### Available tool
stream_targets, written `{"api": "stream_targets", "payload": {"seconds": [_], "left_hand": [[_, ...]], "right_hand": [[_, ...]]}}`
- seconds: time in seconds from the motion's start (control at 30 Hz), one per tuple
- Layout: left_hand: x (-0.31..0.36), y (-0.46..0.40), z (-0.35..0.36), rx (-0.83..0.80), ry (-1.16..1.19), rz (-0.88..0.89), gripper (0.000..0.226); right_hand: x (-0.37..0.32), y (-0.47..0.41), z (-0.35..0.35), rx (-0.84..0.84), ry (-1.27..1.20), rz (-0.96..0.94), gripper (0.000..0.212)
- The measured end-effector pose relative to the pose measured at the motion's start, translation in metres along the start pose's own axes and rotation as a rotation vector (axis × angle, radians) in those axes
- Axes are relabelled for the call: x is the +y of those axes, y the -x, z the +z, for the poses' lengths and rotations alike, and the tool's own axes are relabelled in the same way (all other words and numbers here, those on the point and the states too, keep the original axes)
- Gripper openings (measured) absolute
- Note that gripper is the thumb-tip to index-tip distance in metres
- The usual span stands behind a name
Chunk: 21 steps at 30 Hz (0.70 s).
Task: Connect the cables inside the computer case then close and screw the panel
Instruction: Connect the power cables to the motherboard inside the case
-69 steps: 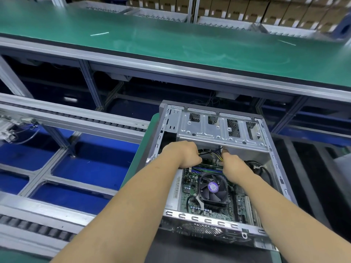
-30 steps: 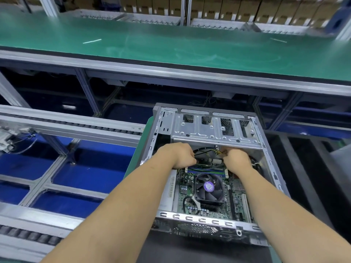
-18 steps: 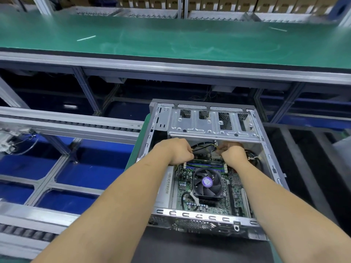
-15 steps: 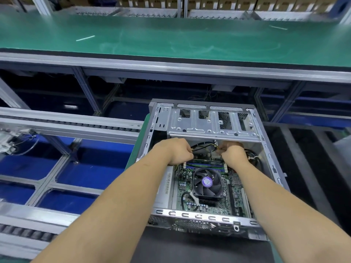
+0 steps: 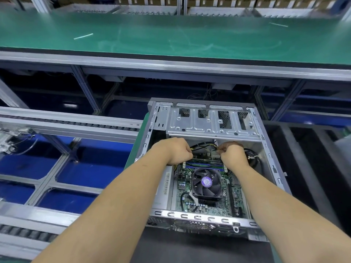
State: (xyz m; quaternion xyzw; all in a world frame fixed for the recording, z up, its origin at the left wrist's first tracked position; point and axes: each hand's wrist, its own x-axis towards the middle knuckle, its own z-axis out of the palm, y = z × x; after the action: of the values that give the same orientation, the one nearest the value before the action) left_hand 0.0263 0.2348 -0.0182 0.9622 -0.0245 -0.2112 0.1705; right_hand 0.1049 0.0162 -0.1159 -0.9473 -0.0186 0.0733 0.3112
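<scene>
Cables (image 5: 204, 146) sit deep in the open case (image 5: 209, 168), under the drive cage (image 5: 212, 123) and above the fan (image 5: 206, 182). Both hands are curled: the left hand (image 5: 175, 151) seems to hold the yellow-black bundle, the right hand (image 5: 232, 154) pinches a wire end. Connecting is under way; next, I judge, the plug must be seated squarely before closing the panel, which isn't visible.

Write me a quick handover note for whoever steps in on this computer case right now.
Left hand: fingers curled around the yellow-black cables deep in the open computer case.
Right hand: pinching the same cable bundle near its connector, just below the drive cage.
Done: cables are in hand above the motherboard, beyond the CPU fan.
Left: seat connector, fit the side panel (not in view), screw it.
</scene>
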Motion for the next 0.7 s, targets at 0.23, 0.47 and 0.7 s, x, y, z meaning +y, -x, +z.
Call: {"api": "stream_targets", "payload": {"seconds": [0.23, 0.47, 0.7], "left_hand": [[-0.001, -0.001, 0.001, -0.005, -0.017, 0.01, 0.039], [-0.003, -0.003, 0.002, 0.007, 0.0, 0.011, 0.038], [-0.005, -0.005, 0.003, 0.018, -0.005, 0.014, 0.037]], "right_hand": [[-0.012, -0.007, -0.008, -0.151, 0.262, -0.012, 0.016], [-0.006, -0.007, -0.005, -0.081, 0.149, -0.003, 0.016], [-0.001, -0.005, -0.005, -0.024, 0.091, -0.04, 0.014]]}}
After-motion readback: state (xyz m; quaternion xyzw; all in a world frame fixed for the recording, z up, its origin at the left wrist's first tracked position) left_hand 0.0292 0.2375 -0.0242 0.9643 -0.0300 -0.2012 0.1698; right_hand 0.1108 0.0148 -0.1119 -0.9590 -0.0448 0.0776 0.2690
